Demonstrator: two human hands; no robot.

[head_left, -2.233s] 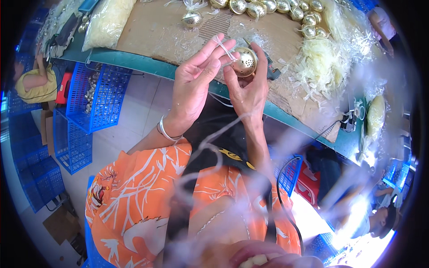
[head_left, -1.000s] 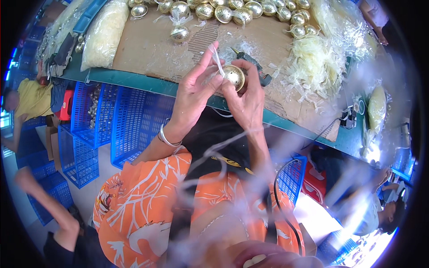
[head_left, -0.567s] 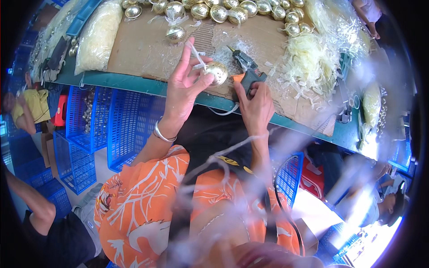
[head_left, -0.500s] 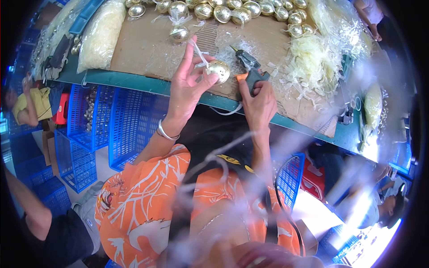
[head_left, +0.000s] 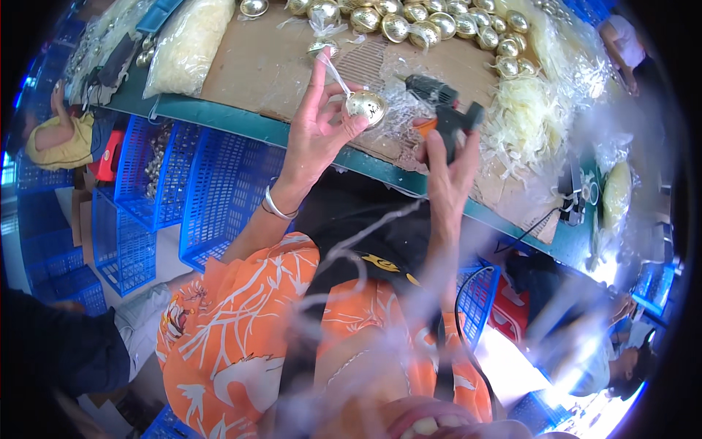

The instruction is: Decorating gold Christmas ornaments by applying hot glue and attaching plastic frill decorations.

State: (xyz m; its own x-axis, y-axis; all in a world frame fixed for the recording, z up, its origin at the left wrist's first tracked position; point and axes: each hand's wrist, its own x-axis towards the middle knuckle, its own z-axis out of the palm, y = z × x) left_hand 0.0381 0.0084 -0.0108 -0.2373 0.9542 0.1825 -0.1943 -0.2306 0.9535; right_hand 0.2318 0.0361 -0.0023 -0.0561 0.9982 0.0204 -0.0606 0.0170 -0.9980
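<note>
Ball in left hand, against thumb, glue gun in right hand

A shiny gold ball bears white ribbon; a dark glue gun points leftward nearby.

- Glue gun, one: lay untouched at first, then lay on the cardboard under the fingers; now gripped, blurred, more level than half a second ago.
- Right hand: formerly on the ball; now around the glue gun's handle.
- Ball, gold: formerly in both hands; now in the left hand alone.
- White strip: formerly looped across two fingers; now drawn from ball to raised index finger.
- Blue basket, large: come in beside the table.
- Co-worker's dark top: come in, lower left.
</note>
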